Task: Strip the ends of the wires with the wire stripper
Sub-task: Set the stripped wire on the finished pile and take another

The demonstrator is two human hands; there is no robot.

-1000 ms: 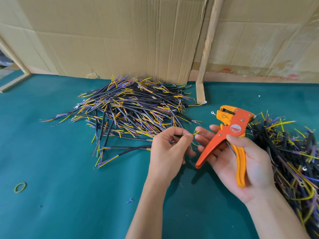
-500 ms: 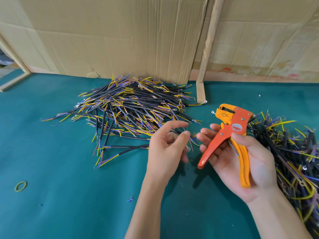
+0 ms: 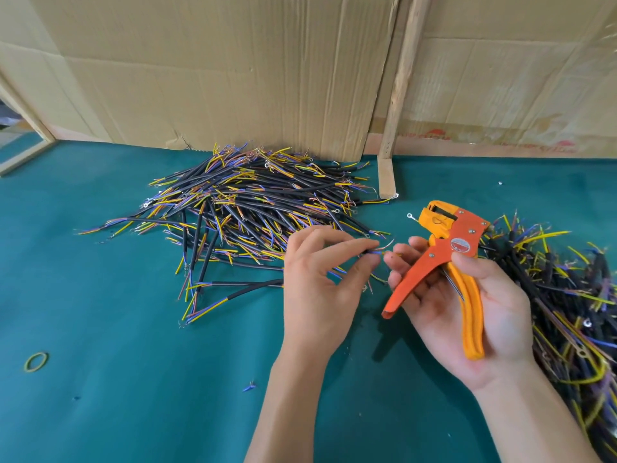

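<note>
My right hand [image 3: 467, 302] holds an orange and yellow wire stripper [image 3: 447, 259], palm up, thumb on its red body and jaws pointing away from me. My left hand [image 3: 320, 275] pinches a short black cable [image 3: 374, 252] between thumb and forefinger, its thin coloured ends poking toward my right fingertips. The two hands almost touch. A big pile of black cables [image 3: 247, 208] with yellow, blue and brown ends lies behind my left hand. A second pile [image 3: 567, 295] lies at the right, beside my right wrist.
The green table [image 3: 117, 379] bears a yellow rubber band [image 3: 36, 361] at the front left and a small blue wire scrap [image 3: 249, 386] near my left forearm. Cardboard sheets [image 3: 233, 68] and a wooden post [image 3: 399, 91] stand along the back.
My left hand closed its forefinger and thumb again on the cable end and shifted slightly right. The stripper stays in my right hand, barely moved.
</note>
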